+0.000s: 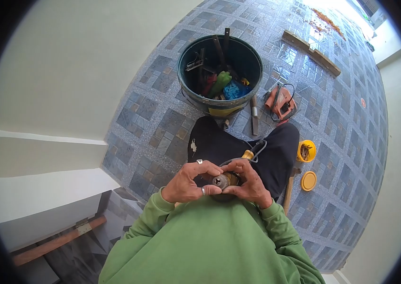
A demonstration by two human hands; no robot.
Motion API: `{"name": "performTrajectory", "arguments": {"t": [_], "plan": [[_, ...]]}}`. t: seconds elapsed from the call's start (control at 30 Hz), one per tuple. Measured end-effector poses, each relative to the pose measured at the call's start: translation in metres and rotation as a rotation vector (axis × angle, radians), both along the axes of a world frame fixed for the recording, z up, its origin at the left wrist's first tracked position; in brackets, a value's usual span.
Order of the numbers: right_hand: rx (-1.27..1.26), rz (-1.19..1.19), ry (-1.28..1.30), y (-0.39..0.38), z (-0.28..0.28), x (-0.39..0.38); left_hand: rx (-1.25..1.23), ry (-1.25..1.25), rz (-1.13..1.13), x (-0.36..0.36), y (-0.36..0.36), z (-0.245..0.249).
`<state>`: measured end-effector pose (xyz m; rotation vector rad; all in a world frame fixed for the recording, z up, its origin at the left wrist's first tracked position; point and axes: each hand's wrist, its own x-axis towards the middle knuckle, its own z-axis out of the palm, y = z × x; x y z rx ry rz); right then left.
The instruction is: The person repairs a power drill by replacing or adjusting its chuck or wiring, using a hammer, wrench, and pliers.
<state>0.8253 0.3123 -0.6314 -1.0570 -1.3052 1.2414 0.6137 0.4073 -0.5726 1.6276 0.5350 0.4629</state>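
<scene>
Pale walls (68, 66), grey patterned tile floor (333, 142), bright daylight beyond.

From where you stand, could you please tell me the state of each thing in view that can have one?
Drill: held by left hand and right hand, chuck facing the camera.
Bucket: upright, open, holding mixed items.
Tub: open, small pieces inside.
Lid: off the tub, on the floor.
Orange power tool: lying down, on or off unclear.
Hammer: lying down, partly hidden.
</scene>
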Motion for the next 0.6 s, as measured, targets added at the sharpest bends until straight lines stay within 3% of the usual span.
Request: {"name": "performTrajectory", "arguments": {"t": [0.1,0.23,0.3,0.43,0.5,0.53,0.6], "plan": [[-0.041,0.11,0.056,0.002,-0.001,0.01,0.082,0.179,-0.077,-0.003,0.004,0.01],[0.12,0.1,-0.138,0.006,0.014,0.005,0.25,0.071,-0.041,0.006,-0.003,0.004],[-0.042,-0.033,-0.347,0.002,0.014,-0.006,-0.054,-0.12,0.082,0.013,-0.014,-0.002],[-0.058,-0.034,-0.105,0.002,0.007,-0.001,0.096,0.047,-0.006,0.0,-0.001,0.005],[-0.104,0.077,0.095,0.003,-0.005,0.008,0.144,0.206,0.022,-0.002,-0.003,0.011],[-0.1,0.073,0.096,0.005,-0.001,0.01,0.148,0.206,0.017,0.0,-0.003,0.009],[-0.008,0.119,-0.04,0.006,0.009,0.013,0.337,-0.047,0.12,0.007,-0.005,0.0]]}}
